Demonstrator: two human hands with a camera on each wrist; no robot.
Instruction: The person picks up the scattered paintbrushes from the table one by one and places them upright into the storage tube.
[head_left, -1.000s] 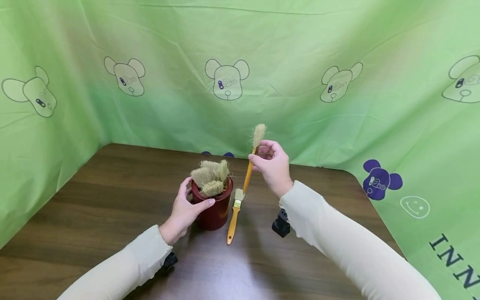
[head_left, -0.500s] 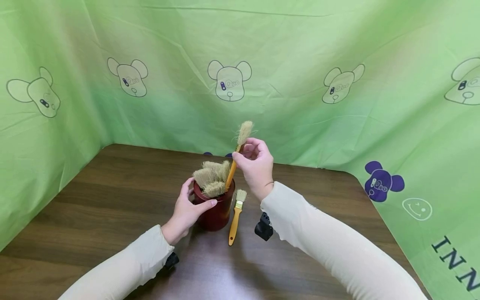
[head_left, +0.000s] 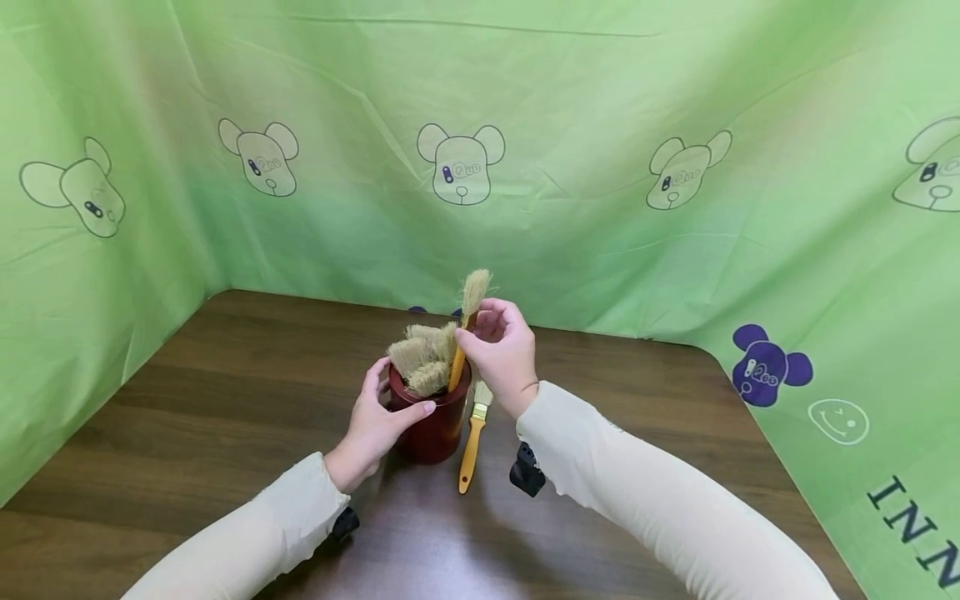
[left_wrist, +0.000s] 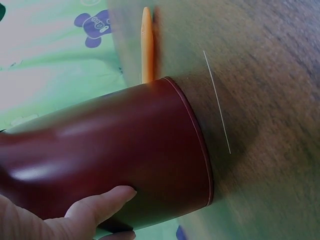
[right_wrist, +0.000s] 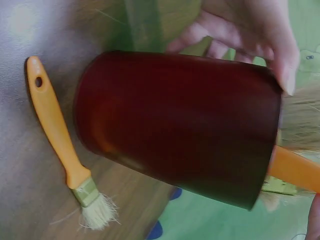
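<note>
From the head camera we see our left hand (head_left: 375, 425) wrapped around the dark red cup (head_left: 431, 421), thumb on its front near the rim, fingers curled behind. Our right hand (head_left: 501, 354) pinches the long brush (head_left: 467, 321) just under its bristles, handle dipping into the cup among the other brushes (head_left: 422, 358). A short brush (head_left: 474, 437) lies flat right of the cup on the brown wooden table (head_left: 187, 417), green bear-print cloth (head_left: 600, 125) behind.

Left wrist: a thumb presses the cup's wall (left_wrist: 115, 155).

Right wrist: our left hand's fingers (right_wrist: 250, 35) clasp the cup's far side; the short brush (right_wrist: 65, 150) rests beside its base.
</note>
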